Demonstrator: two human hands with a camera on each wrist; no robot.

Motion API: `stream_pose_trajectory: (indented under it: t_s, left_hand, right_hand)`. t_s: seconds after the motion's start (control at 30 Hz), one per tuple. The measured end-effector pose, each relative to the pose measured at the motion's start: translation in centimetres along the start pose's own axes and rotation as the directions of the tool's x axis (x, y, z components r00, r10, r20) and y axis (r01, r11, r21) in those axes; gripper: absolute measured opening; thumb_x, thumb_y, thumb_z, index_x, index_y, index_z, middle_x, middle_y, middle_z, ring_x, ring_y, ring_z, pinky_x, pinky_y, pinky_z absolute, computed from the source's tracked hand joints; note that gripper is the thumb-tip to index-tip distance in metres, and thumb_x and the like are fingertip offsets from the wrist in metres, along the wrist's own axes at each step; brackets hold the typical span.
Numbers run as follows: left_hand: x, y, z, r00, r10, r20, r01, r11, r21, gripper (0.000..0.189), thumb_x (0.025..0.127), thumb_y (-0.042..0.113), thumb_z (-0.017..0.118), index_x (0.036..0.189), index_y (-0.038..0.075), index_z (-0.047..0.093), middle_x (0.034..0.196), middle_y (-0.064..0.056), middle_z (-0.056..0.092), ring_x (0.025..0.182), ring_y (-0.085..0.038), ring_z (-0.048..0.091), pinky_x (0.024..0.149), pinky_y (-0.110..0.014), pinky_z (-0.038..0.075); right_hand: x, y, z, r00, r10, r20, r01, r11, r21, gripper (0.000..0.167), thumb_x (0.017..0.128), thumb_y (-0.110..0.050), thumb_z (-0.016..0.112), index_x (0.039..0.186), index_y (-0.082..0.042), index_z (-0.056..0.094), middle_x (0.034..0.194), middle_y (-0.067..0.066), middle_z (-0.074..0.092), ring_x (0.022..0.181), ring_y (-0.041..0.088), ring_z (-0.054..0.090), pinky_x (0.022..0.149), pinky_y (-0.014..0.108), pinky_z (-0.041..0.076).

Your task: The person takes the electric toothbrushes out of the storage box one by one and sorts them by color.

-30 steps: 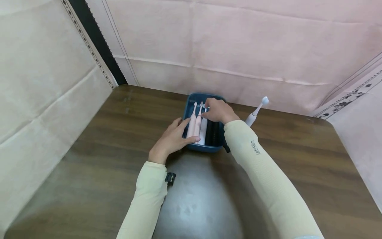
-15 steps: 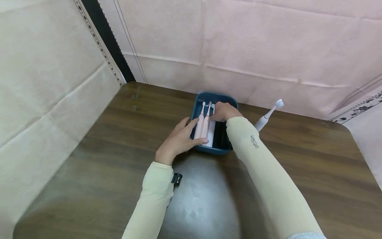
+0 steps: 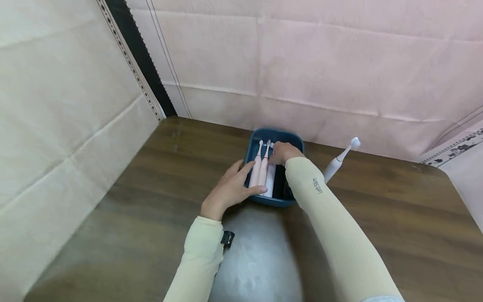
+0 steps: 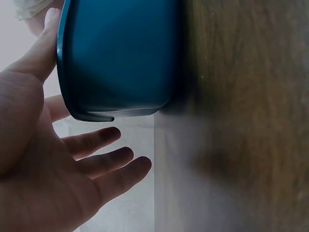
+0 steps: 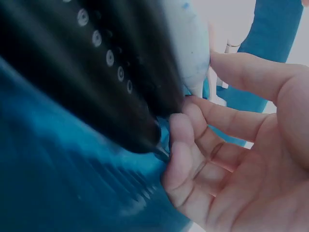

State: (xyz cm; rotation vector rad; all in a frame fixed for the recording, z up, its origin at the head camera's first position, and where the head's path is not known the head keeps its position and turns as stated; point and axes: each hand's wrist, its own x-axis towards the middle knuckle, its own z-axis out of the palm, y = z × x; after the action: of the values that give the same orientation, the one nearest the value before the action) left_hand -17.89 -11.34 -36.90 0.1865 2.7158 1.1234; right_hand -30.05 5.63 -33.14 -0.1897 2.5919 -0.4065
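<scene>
just between thumb and forefinger of the right hand point(image 3: 284, 153): white toothbrush point(image 5: 187, 46)

Left hand point(image 3: 231, 188) spread; right hand point(image 3: 284, 153) curled.

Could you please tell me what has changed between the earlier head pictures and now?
The right hand has sunk lower into the bin; its raised index finger has come down, and thumb and finger now curl round the white toothbrush. The head view shifted too, so the bin appears further right. The left hand stays at the bin's edge; the pink toothbrushes stay in place.
</scene>
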Motion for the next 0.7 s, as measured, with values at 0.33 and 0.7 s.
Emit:
stream_pose_trajectory:
  t_s: [0.33, 0.7]
  left_hand:
    - [-0.12, 0.27, 0.3, 1.0, 0.025, 0.005, -0.025, 1.0, -0.013, 0.087, 0.089, 0.055, 0.073, 0.16, 0.024, 0.033, 0.166, -0.013, 0.02, 0.15, -0.034, 0.024, 0.115, -0.059, 0.03]
    - [0.26, -0.05, -0.02, 1.0, 0.022, 0.008, -0.022, 1.0, -0.018, 0.088, 0.089, 0.055, 0.073, 0.161, 0.024, 0.032, 0.167, -0.014, 0.019, 0.15, -0.035, 0.024, 0.114, -0.06, 0.03]
  right_hand:
    - [-0.08, 0.84, 0.81, 0.997, -0.002, -0.077, 0.002, 1.0, 0.006, 0.025, 0.099, -0.018, 0.058, 0.114, 0.0, 0.066, 0.096, 0.015, 0.063, 0.083, 0.029, 0.058, 0.069, 0.038, 0.048]
    - [-0.17, 0.74, 0.05, 0.997, -0.035, -0.07, 0.042, 0.994, 0.105, 0.038, 0.099, -0.027, 0.06, 0.123, 0.001, 0.06, 0.108, 0.018, 0.061, 0.094, 0.032, 0.058, 0.081, 0.044, 0.054]
